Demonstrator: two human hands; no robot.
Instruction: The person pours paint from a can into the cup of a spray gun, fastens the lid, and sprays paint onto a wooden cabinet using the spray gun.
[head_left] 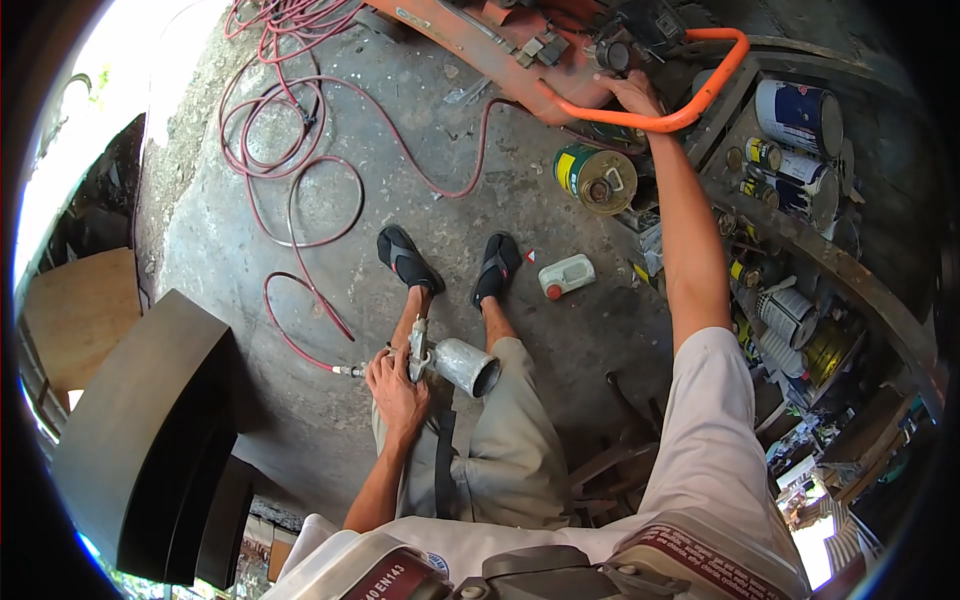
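My left hand is closed around a spray gun in front of my thighs. Its grey metal cup points to the right, with the dark open end showing. A red air hose joins the gun through a metal fitting. My right arm stretches far forward to an orange air compressor. There my right hand reaches in beside a round gauge, its fingers bent at the fittings below it. What those fingers grip is too small to make out.
An orange tube handle curves over my right wrist. Red hose coils lie across the concrete floor. A yellow-green can and a white jug stand right of my feet. Paint cans fill the right; a dark curved panel stands left.
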